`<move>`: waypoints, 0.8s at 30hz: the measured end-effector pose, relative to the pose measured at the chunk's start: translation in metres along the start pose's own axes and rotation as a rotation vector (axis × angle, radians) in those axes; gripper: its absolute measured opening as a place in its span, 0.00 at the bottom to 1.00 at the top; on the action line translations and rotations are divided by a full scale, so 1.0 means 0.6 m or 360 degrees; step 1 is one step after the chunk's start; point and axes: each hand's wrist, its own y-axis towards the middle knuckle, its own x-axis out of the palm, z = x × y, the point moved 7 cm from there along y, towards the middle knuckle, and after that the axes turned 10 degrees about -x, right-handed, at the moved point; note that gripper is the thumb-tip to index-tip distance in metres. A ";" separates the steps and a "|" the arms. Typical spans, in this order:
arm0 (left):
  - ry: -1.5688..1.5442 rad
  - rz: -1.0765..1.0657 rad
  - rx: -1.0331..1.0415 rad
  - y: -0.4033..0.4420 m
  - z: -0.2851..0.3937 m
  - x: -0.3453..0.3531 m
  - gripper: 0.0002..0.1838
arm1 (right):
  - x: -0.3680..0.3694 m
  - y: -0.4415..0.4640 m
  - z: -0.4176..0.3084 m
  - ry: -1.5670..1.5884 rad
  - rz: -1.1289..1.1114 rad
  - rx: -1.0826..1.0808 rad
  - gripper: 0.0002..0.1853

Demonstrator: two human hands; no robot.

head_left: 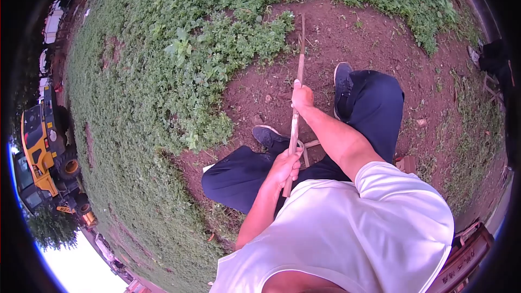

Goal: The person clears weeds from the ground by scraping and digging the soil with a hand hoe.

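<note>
A long wooden handle [294,125] runs from my lap out over the brown soil [336,32]. Its far end is thin and dark, close to the edge of the green plants [217,49]. My left hand [284,167] is wrapped round the lower part of the handle, near my waist. Farther up, my right hand [302,96] grips the same handle around its middle, thumb lying along it. Whether the far tip touches the soil I cannot tell.
My bent knees and dark shoes [342,89] flank the handle. A yellow machine [39,149] stands at the far left. Part of a low seat frame [306,154] shows between my legs. A dark-clothed person [496,62] is at the right edge.
</note>
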 end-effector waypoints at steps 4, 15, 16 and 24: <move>0.0043 0.0036 0.0115 0.036 0.104 0.036 0.15 | -0.002 0.091 -0.081 0.0247 -0.0034 0.0093 0.34; -0.0237 0.0056 -0.0004 0.021 0.098 -0.022 0.12 | 0.104 0.074 -0.074 -0.0394 -0.0104 -0.0030 0.37; -0.0240 0.0057 -0.0009 0.017 0.085 -0.022 0.12 | 0.100 0.064 -0.073 -0.0338 -0.0143 -0.0009 0.37; -0.0309 0.0013 -0.0064 -0.046 -0.026 -0.039 0.14 | 0.087 -0.063 -0.015 -0.0173 -0.0336 0.0266 0.35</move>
